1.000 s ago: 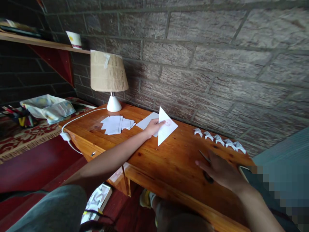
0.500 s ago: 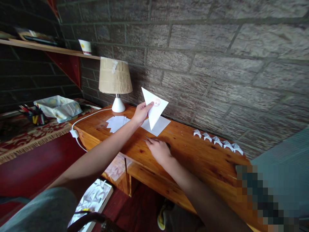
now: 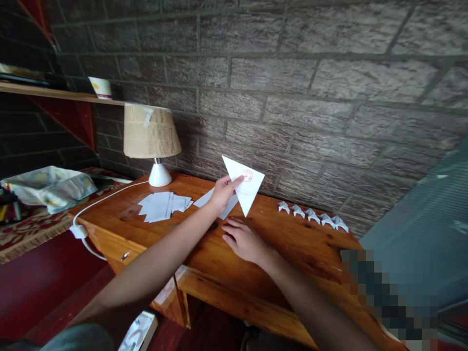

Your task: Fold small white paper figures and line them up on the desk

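Observation:
A white sheet of paper folded into a triangle [image 3: 252,191], with a round red stamp on it, is held up above the desk. My left hand [image 3: 224,194] pinches its left side, thumb on the front near the stamp. Below the triangle's lower tip, my right hand [image 3: 243,239] rests low over the wooden desk [image 3: 204,248], thumb apart from the fingers; I see nothing in it. Behind my left hand lies a flat white sheet [image 3: 204,197], partly covered by hand and wrist.
Loose paper pieces [image 3: 159,205] lie left of my left forearm, by a lamp [image 3: 160,175] with a white cord [image 3: 106,198]. Several small folded paper shapes [image 3: 298,212] stand in a row along the wall side. A paper cup [image 3: 101,88] stands on the shelf [image 3: 66,95].
The view has swung right, and the scene sits further left and lower. A thin pointed thing at my right fingertips no longer shows, and those fingers are more spread. My left hand keeps the folded paper.

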The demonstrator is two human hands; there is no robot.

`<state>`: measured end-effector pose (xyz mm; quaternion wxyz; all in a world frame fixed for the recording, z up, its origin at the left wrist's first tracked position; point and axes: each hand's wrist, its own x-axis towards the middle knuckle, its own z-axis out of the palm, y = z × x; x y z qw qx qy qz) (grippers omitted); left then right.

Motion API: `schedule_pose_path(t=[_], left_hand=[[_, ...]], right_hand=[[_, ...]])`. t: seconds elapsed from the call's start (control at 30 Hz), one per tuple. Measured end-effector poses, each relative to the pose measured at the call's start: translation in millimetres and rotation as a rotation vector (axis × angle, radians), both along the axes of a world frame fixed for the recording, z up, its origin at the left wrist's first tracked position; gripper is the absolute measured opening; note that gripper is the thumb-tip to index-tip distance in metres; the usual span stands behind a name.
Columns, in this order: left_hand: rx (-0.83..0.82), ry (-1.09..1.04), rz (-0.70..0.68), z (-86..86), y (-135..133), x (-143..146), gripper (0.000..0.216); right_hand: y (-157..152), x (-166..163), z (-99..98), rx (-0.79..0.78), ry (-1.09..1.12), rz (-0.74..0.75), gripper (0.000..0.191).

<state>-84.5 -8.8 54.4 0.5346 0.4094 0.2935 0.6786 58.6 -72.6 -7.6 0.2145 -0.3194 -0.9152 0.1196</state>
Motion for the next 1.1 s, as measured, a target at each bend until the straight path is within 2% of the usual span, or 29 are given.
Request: schedule_pose_path(t=[0.03, 0.1, 0.17, 0.23, 0.3, 0.37, 0.43, 0.5, 0.6, 0.8, 1.1], left_hand=[[-0.003, -0.039, -0.009, -0.6, 2.9, 11.6, 0.039], [-0.019, -0.092, -0.053, -4.7, 9.1, 32.7, 0.040], [-0.051, -0.116, -0.102, -14.5, 14.9, 51.1, 0.043], [-0.087, -0.104, -0.150, -29.5, 18.2, 66.5, 0.045], [-0.114, -0.032, -0.211, -46.0, 18.1, 76.5, 0.044], [-0.102, 0.079, -0.277, -58.7, 16.4, 79.5, 0.043], [-0.085, 0.163, -0.304, -65.2, 16.0, 76.1, 0.043], [-0.092, 0.168, -0.202, -66.4, 18.4, 69.5, 0.039], [-0.098, 0.119, -0.090, -65.1, 24.0, 60.7, 0.039], [-0.107, 0.164, -0.186, -69.3, 27.8, 57.8, 0.043], [-0.169, 0.064, -0.095, -61.0, 27.0, 49.1, 0.039]], right_hand=[[13.7, 10.4, 7.1, -0.084, 0.011, -0.029, 0.024], [39.6, 41.2, 24.3, -0.305, 0.117, -0.225, 0.026], [57.5, 76.4, 39.3, -0.545, 0.456, -0.406, 0.040], [64.2, 103.4, 44.5, -0.698, 0.809, -0.379, 0.057], [62.5, 115.4, 38.4, -0.699, 0.941, -0.348, 0.049], [58.0, 114.5, 26.1, -0.705, 0.889, -0.371, 0.041], [54.1, 108.2, 15.0, -0.734, 0.889, -0.460, 0.037], [51.3, 103.0, 9.6, -0.814, 0.851, -0.461, 0.036], [48.0, 101.8, 10.4, -0.891, 0.756, -0.392, 0.036], [45.4, 102.1, 9.8, -0.865, 0.767, -0.337, 0.032], [46.7, 102.8, 8.6, -0.868, 0.706, -0.354, 0.030]])
